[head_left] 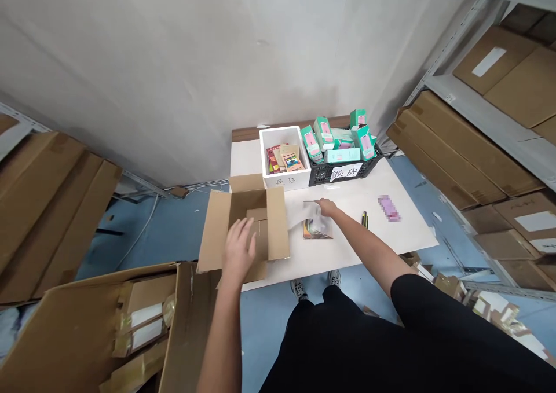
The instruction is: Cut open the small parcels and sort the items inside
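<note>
My left hand is over the near side of an open cardboard box, its fingers apart and nothing in them. Whether the fingertips touch the box, I cannot tell. On the white table, my right hand is closed on a crumpled, translucent white wrap. Partly under that wrap lies a flat, dark-edged item with a coloured picture; the wrap hides its upper part.
A yellow-black box cutter and a pixelated purple item lie to the right. Behind stand a white foam box with booklets and a black crate of green boxes. A large carton stands at lower left; shelves flank both sides.
</note>
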`<state>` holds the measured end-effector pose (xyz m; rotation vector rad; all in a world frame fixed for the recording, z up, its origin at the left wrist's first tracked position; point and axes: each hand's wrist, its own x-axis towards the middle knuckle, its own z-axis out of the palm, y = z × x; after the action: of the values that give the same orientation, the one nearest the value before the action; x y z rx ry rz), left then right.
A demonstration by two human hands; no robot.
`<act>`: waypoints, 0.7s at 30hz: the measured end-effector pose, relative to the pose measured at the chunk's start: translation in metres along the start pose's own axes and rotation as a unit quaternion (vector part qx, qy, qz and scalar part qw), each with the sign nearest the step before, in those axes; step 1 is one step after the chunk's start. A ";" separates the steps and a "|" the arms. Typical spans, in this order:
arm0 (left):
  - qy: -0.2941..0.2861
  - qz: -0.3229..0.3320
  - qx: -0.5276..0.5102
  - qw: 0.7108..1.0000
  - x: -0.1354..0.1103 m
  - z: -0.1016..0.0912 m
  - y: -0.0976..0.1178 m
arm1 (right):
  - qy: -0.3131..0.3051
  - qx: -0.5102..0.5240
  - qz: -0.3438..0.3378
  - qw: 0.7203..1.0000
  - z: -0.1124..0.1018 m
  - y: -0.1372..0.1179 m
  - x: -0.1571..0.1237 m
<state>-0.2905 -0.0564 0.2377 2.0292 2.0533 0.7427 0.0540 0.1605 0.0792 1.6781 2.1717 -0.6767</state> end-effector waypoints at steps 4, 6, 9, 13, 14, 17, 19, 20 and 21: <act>-0.076 0.011 -0.049 0.996 -0.006 0.054 0.053 | -0.020 0.018 -0.001 1.000 0.046 0.008 -0.017; -0.106 0.023 -0.090 0.990 -0.008 0.084 0.077 | -0.036 0.032 0.014 0.999 0.066 0.008 -0.020; -0.128 0.048 -0.144 0.980 -0.012 0.126 0.103 | -0.041 0.047 0.011 0.998 0.095 -0.002 -0.014; -0.169 0.051 -0.174 0.969 -0.024 0.175 0.104 | -0.063 0.047 0.001 0.997 0.127 -0.022 0.000; -0.179 0.040 -0.171 0.968 -0.028 0.187 0.097 | -0.066 0.049 0.009 0.997 0.133 -0.024 0.002; -0.205 -0.017 -0.153 0.966 -0.039 0.223 0.072 | -0.054 0.065 0.035 0.996 0.136 -0.011 0.005; -0.228 -0.052 -0.147 0.961 -0.041 0.248 0.058 | -0.039 0.079 0.080 0.993 0.126 0.017 0.005; -0.241 -0.066 -0.146 0.957 -0.040 0.261 0.052 | -0.028 0.087 0.117 0.989 0.118 0.037 0.004; -0.254 -0.081 -0.147 0.952 -0.036 0.274 0.049 | -0.015 0.097 0.160 0.982 0.109 0.058 0.002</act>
<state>-0.1220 -0.0304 0.0152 1.6461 1.6715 0.4071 0.1051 0.1144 -0.0236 2.0412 1.8018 -0.8347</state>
